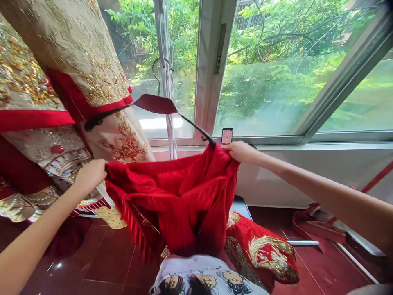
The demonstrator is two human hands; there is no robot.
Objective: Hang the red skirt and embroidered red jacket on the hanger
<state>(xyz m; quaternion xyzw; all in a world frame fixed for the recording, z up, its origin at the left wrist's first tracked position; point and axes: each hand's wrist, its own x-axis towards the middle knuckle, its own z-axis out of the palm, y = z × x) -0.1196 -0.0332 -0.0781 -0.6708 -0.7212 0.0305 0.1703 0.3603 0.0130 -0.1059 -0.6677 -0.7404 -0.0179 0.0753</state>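
A red gathered garment (pixel 181 209) is stretched between my two hands, its upper edge spread wide in front of me. My left hand (pixel 91 176) is closed on the garment's left top corner. At the opposite corner, my right hand (pixel 241 152) pinches the cloth. A black hanger (pixel 195 129) with a dark red label (pixel 156 104) rises behind the garment; its right end meets the garment near my right hand, while its left end sticks out free before the cream cloth. Red fringe hangs down the garment's left side.
Cream embroidered costumes (pixel 101 53) with gold sequins hang at the left. A phone (pixel 227 137) stands at the windowsill (pixel 337 146). Red cloth with gold embroidery (pixel 267 250) lies at lower right, near a dustpan (pixel 319 229) on the tiled floor (pixel 104 254).
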